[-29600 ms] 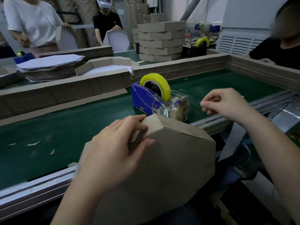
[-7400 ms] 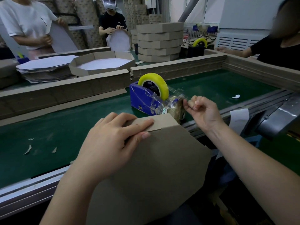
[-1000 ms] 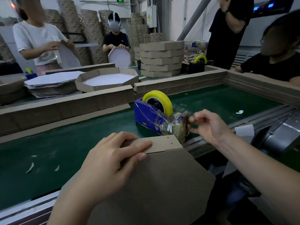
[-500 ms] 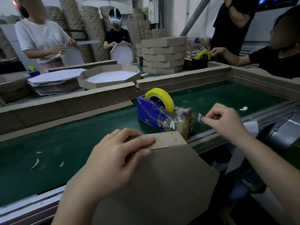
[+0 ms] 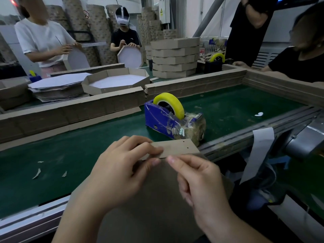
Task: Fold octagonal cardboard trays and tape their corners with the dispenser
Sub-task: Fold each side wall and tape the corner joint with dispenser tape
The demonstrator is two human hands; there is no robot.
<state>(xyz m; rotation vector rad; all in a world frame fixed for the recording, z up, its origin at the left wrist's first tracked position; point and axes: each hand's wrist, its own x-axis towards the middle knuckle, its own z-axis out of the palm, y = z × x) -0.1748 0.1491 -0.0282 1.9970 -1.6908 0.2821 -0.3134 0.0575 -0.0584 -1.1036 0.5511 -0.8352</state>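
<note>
A brown octagonal cardboard tray (image 5: 157,199) stands on edge against the conveyor's near rail, its underside toward me. My left hand (image 5: 121,171) grips its top corner, fingers curled over the folded side flap (image 5: 177,146). My right hand (image 5: 199,181) is at the same corner, thumb and forefinger pinched together just below the flap's edge; a clear tape piece between them is too faint to make out. The blue tape dispenser (image 5: 164,120) with a yellow roll sits on the green belt just behind the tray.
Cardboard walls (image 5: 192,83) fence the green belt (image 5: 87,146). Beyond them lie a folded tray (image 5: 115,83), a pile of flat blanks (image 5: 57,86), a stack of finished trays (image 5: 175,58) and a second dispenser (image 5: 215,62). Other people work around. Paper scraps dot the belt.
My right hand has left the dispenser's cutter and come down and left to the tray's top corner, beside my left hand's fingertips. The left hand kept its hold.
</note>
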